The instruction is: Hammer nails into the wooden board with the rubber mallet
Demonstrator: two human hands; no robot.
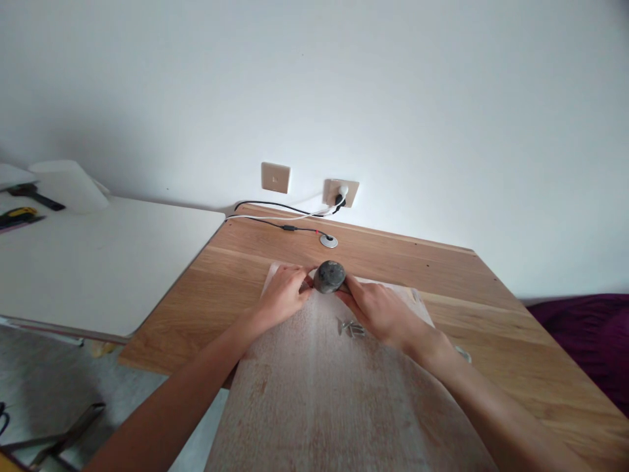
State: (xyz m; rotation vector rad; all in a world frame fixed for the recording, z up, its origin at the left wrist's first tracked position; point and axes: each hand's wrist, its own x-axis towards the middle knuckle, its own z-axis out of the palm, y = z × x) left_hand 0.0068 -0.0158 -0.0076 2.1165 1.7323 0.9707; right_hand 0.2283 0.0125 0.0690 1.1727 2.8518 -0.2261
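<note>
A hammer (329, 276) shows mainly as a dark grey, worn, round head over the far end of a long pale board (314, 393). My right hand (378, 307) is closed just right of the head, apparently round the handle, which is mostly hidden. On the left side, my left hand (287, 293) rests at the board, thumb and fingertips pinched together close to the head. What those fingertips hold, if anything, is hidden. Several small metal nails or screws (352, 329) lie on the board beside my right hand.
Beneath the board is a wooden table (466, 321) against a white wall. Black and white cables (289, 216) run from the wall socket (341, 193) past a round grommet (329, 241). A white table (108, 262) at left bears tools (37, 195); purple fabric (584, 334) lies at right.
</note>
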